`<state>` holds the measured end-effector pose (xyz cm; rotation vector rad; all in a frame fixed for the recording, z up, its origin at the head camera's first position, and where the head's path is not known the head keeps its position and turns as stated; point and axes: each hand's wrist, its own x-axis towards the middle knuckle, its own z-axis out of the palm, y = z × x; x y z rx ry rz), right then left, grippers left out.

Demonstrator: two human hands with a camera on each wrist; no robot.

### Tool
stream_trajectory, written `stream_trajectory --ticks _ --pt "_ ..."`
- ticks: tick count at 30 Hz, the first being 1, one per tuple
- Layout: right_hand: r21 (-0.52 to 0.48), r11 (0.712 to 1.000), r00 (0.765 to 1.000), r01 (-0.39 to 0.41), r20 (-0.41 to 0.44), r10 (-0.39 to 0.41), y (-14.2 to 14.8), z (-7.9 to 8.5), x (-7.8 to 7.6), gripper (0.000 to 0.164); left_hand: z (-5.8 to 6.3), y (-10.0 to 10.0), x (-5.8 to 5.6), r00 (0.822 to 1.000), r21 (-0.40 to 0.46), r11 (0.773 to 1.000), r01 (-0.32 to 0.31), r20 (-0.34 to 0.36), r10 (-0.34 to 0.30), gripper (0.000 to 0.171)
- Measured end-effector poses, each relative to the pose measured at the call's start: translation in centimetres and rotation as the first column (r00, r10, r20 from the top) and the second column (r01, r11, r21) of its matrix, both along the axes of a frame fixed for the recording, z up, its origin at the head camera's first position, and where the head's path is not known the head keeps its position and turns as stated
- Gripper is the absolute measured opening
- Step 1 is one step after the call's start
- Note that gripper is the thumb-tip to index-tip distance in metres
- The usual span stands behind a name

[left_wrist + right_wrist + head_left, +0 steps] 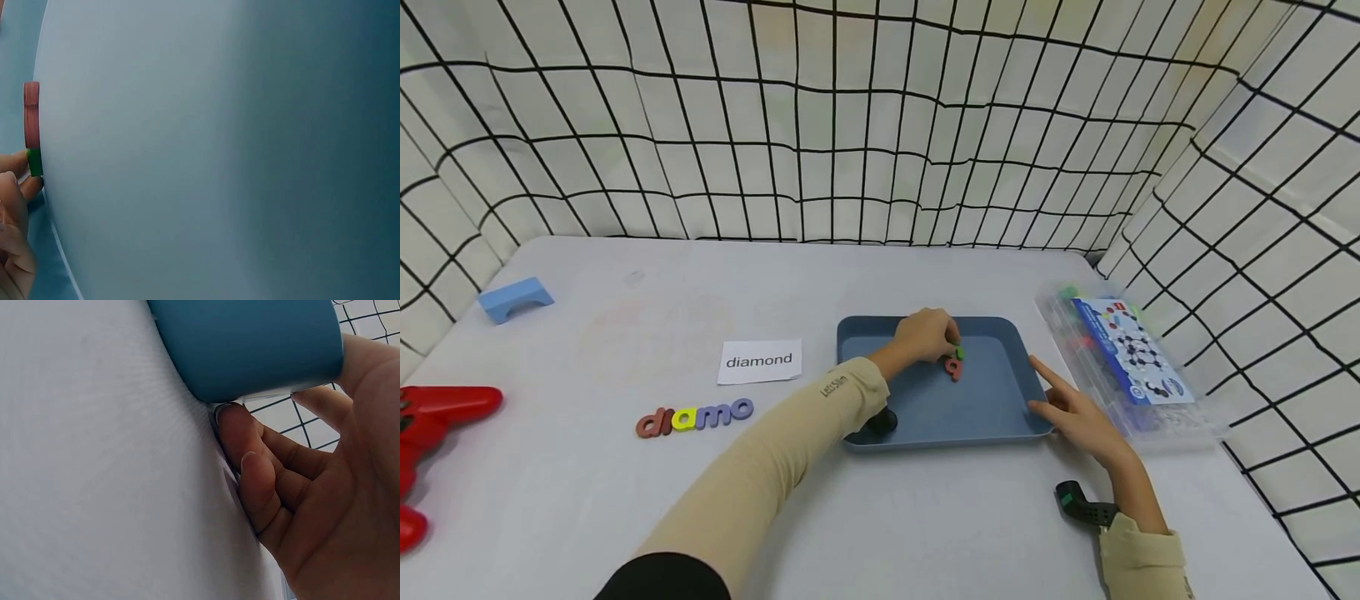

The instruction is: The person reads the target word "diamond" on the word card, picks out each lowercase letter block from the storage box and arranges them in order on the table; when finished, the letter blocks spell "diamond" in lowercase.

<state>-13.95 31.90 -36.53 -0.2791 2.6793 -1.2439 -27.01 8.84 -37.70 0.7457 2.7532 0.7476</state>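
Observation:
My left hand (pixel 925 335) reaches over the blue-grey tray (pixel 985 412), fingertips pinching a small green letter piece (pixel 958 352). Beside that piece lies a reddish-orange letter (pixel 953 368), and in the left wrist view the green letter (pixel 35 162) and the red one (pixel 31 115) meet edge to edge. At the tray's right side, my right hand (pixel 1078 417) holds the rim, thumb over it and index finger stretched along the outside. In the right wrist view, the other fingertips (pixel 234 428) curl by the tray's lower edge.
Left of the tray, a card (pixel 760 362) reads "diamond" above coloured letters (pixel 683 418) spelling "diamo". A clear plastic box (pixel 1075 350) with a blue booklet (pixel 1135 354) stands right. A blue arch block (pixel 516 298) and red object (pixel 445 404) sit far left. Black netting (pixel 872 150) surrounds the table.

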Motion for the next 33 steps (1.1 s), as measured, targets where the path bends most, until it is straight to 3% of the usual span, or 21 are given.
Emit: stream_trajectory --ticks 4,11,18,27,33 --pt "-0.004 1.0 1.0 0.0 -0.001 0.0 -0.1 0.0 0.0 0.063 -0.1 -0.3 -0.1 1.0 -0.003 1.0 -0.001 -0.015 0.001 0.019" --pt "-0.005 1.0 1.0 0.0 -0.002 0.0 0.1 -0.1 0.0 0.063 0.0 -0.5 -0.2 1.0 0.0 1.0 -0.005 0.019 0.005 0.024" --pt "-0.003 1.0 1.0 0.002 -0.006 -0.002 0.0 -0.1 0.0 0.063 -0.1 -0.5 -0.1 1.0 -0.021 1.0 -0.011 -0.014 0.011 0.024" --pt "0.025 1.0 1.0 0.002 -0.016 -0.001 1.8 -2.8 -1.2 0.065 0.4 -1.1 0.2 1.0 0.031 1.0 -0.001 -0.027 0.002 0.022" --pt "0.015 1.0 1.0 0.002 -0.013 -0.001 2.1 -3.1 -1.3 0.066 1.5 -1.9 0.4 0.999 0.102 0.994 0.039 -0.028 -0.036 0.022"
